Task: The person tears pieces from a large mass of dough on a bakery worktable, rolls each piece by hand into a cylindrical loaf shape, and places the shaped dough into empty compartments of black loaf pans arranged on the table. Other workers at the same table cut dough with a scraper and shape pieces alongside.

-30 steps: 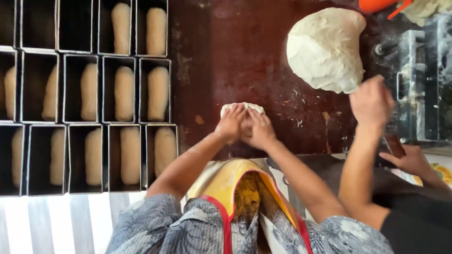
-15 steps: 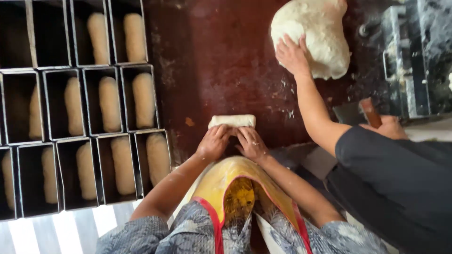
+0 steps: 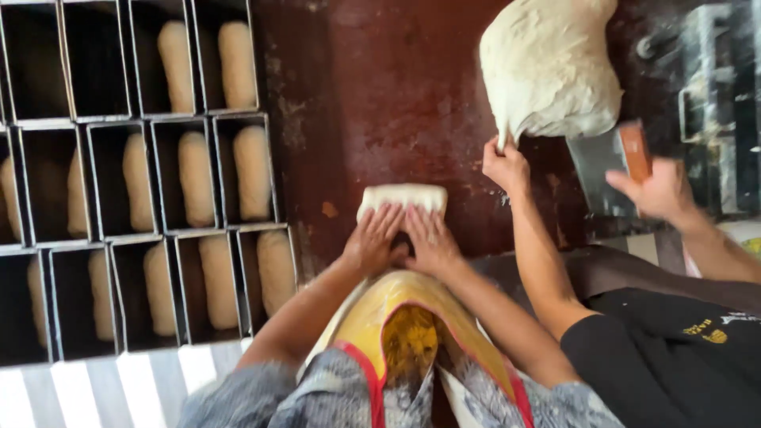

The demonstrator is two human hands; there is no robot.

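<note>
Pressing flat with open fingers, the left hand [image 3: 371, 240] and right hand [image 3: 429, 242] are laid on a dough piece [image 3: 402, 197] on the dark red table [image 3: 380, 103], loaf tins [image 3: 198, 178] alongside.

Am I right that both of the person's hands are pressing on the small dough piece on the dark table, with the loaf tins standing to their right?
Not quite: the loaf tins stand to the person's left, not their right, as the head view shows. The rest holds: the left hand and right hand both press on the small dough piece on the dark table.
</note>
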